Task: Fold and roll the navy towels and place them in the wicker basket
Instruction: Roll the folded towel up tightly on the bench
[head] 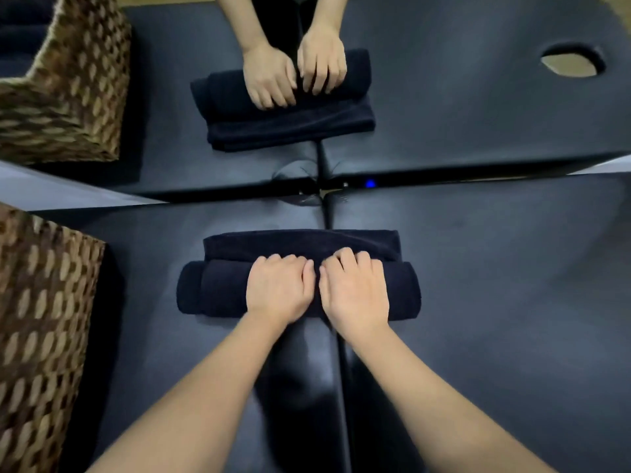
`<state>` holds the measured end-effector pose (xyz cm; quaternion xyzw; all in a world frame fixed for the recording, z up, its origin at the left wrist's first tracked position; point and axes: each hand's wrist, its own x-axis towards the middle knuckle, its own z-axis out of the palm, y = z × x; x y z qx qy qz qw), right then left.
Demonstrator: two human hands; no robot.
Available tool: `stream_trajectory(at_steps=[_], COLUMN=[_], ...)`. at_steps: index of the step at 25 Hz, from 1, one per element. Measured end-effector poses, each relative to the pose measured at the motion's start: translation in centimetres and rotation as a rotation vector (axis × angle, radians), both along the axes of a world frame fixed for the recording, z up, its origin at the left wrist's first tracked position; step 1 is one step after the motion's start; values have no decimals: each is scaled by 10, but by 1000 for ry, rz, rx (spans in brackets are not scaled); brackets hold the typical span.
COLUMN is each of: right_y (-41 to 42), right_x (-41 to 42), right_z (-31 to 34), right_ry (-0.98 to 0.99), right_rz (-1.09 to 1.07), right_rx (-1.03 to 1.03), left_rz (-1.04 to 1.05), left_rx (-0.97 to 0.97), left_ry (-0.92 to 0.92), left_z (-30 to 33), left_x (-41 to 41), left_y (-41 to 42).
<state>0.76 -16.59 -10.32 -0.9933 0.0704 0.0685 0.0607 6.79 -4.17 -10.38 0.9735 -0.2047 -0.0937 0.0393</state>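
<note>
The navy towel (297,278), soft terry rolled into a thick cylinder, lies mid-table under your palms, its flat unrolled tail at 12 o'clock. Your left hand (278,288) and right hand (355,291) press it side by side, fingers curled over. The coarse-woven wicker basket (41,319) stands at 9 o'clock on the smooth black padded table (512,302); beyond, a mirror (478,97).

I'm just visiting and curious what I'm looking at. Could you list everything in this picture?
Navy towel: one, dark navy, mid-table, mostly rolled, a flat strip left at its far side.
Wicker basket: one, brown woven, left edge of the table.
Padded table: one, black, with a centre seam.
Mirror: one, at the table's far edge, repeating the towel, basket and hands and showing an oval hole in the table.
Blue light: one, small, by the mirror's lower edge.
Left hand: bare, pressing on the roll.
Right hand: bare, beside it on the roll.
</note>
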Motion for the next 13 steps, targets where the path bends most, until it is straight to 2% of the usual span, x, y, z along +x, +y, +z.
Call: stream_trajectory(at_steps=[3,4,6,8,10,11,13], right_y=[4,-1,-11,-16,-23,-27,-29], right_x=[-14,2,36,63,86,96,109], right_z=[-11,-13,-13,-3,5,7,14], right_ry=[-117,-136,-128,7,152,210,339], right_rz=[8,6,36,100,158,171,135], right_rx=[-49,-60,-90,-101,-58,-19,67], left_rz=[88,133,173,128,44,13,-68], left_rx=[10,-5,-110,-284,-313,-257,-92], left_ry=[267,280,129,-89,-223,-193,15], left_z=[3,1,0,2,1,2,8], left_x=[47,51,45,30,19,19,32], left_y=[-15,-15,-9,-4,-3,-3,3])
